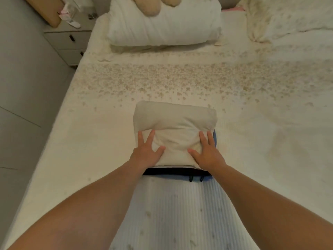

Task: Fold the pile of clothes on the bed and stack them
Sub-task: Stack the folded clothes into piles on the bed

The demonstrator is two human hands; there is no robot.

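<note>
— Head view had it plain: the folded beige cloth bundle (173,134) sat on top of the stack, over a black folded garment (169,171) and a blue one (207,178) peeking out at the near edge, mid-bed on the cream floral-print bedsheet (100,141).

— And the hands?

— Both flat on it. The left hand (146,152) pressed the near left corner, fingers spread and straight; the right hand (207,152) did the same on the near right. Neither gripped anything.

— What worried you?

— The top bundle looked puffy and rounded. I reckoned that if the palms lifted unevenly it might spring open, or slide off the darker layers underneath. Pressing on a soft mattress could also tilt the whole stack.

— Room to work?

— Plenty. Open sheet lay to the left before the bed edge, more to the right, and a wide stretch beyond up to the white pillow (164,24). The grey bedside drawer unit (68,40) stood well apart.
</note>
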